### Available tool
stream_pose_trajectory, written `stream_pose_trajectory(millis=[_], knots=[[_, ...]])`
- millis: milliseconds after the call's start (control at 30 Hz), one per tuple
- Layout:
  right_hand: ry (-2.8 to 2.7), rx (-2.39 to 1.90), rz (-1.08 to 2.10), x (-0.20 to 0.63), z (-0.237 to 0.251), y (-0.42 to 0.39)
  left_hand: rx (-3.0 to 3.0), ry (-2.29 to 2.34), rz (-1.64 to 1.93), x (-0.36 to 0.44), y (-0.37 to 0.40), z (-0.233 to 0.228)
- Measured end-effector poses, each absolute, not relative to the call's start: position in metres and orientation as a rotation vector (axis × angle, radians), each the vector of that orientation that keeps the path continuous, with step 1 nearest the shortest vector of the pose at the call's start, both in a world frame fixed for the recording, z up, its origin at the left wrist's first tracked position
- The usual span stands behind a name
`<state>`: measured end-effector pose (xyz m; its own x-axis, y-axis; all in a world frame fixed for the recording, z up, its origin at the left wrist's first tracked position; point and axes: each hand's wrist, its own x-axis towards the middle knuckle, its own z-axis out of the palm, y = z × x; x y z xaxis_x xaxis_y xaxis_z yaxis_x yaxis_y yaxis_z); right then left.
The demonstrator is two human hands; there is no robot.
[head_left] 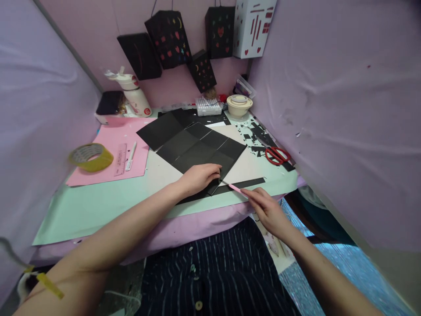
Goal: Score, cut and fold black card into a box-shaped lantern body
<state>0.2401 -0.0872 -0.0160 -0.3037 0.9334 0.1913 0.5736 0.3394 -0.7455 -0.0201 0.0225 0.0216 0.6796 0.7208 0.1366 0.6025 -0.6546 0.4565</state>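
A creased black paper sheet (200,147) lies on the pale green mat (98,206). My left hand (200,175) presses flat on its near corner, fingers spread and close together. My right hand (268,208) pinches a thin pink tool (234,188), its tip at the sheet's near corner, next to the left fingertips. A narrow black paper strip (245,183) lies along the mat's front edge under the tool.
A pink sheet (115,151) with a ruler (120,159) and white pen (130,156) lies left, beside a yellow tape roll (91,156). Red scissors (277,155) and black scraps sit right. A bottle (134,94), a bowl (239,105) and hanging paper lanterns (169,38) stand behind.
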Motion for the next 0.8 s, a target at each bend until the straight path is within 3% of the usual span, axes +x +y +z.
stream_pose_trajectory(millis=[333,800], knots=[[-2.088,-1.366,0.560,0.239,-0.015,-0.086,2.650,1.150,0.353,-0.006,0.032,0.019],[-2.104,-1.379,0.745,0.238,-0.004,-0.084,2.621,1.057,0.444,-0.002,0.039,0.010]])
